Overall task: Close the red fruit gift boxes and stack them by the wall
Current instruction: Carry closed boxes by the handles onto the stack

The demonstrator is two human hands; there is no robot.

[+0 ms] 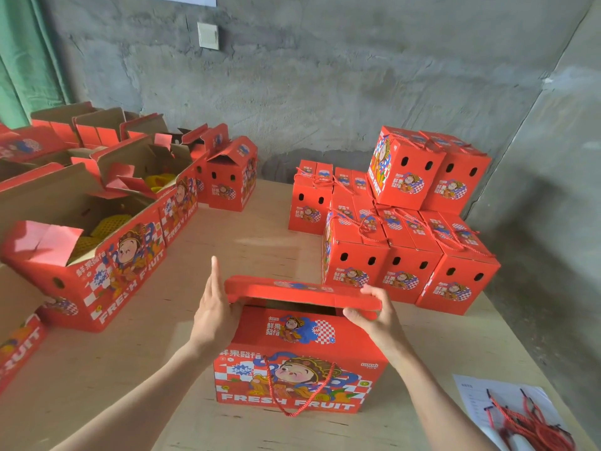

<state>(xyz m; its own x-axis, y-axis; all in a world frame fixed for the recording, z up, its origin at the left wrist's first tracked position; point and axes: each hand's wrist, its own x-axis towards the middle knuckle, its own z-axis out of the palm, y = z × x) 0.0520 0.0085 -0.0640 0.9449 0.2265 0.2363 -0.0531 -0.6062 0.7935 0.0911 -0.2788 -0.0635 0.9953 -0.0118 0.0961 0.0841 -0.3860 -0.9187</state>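
While the box [300, 359] stands at 6 o'clock on the table [227, 242], our left hand [214, 315] lies flat and open against its side and our right hand [374, 315] pinches the flap [302, 292]; we should press it down evenly.

— What stood nearest on the counter [266, 229]?
— A red gift box [300, 362], its top flap [302, 292] half lowered. The left hand [214, 315] lay flat against its left end; the right hand [374, 315] had its fingers [374, 292] curled over the flap's right edge.
— And by the wall [325, 79]?
— Closed boxes [409, 242], stacked two high. Open boxes [97, 242] sat to the left.
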